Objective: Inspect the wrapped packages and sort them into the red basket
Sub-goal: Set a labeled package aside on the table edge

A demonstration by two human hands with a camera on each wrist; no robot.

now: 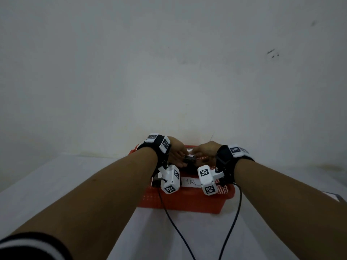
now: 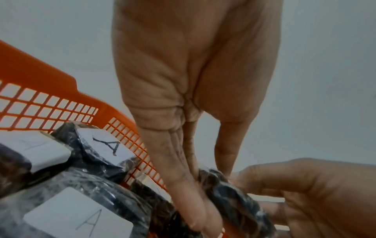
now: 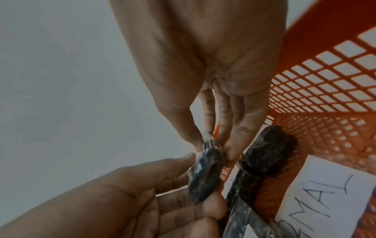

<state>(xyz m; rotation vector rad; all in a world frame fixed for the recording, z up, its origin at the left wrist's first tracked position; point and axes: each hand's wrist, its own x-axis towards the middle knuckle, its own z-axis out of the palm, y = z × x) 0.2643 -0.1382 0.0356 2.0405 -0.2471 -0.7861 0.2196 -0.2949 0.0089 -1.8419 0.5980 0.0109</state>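
Package (image 2: 230,191) pinched between both my hands, left hand (image 1: 178,153) and right hand (image 1: 205,151) gripping opposite ends, long axis spanning fingers. Basket (image 1: 187,200) directly below fingers; I judge a straight drop suffices. Labelled packages (image 2: 81,201) already inside.

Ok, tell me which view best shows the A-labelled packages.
Left wrist: two A-labelled packages lie readable in the red basket. In the head view the hands hide them; the right wrist shows only one unlabelled package.
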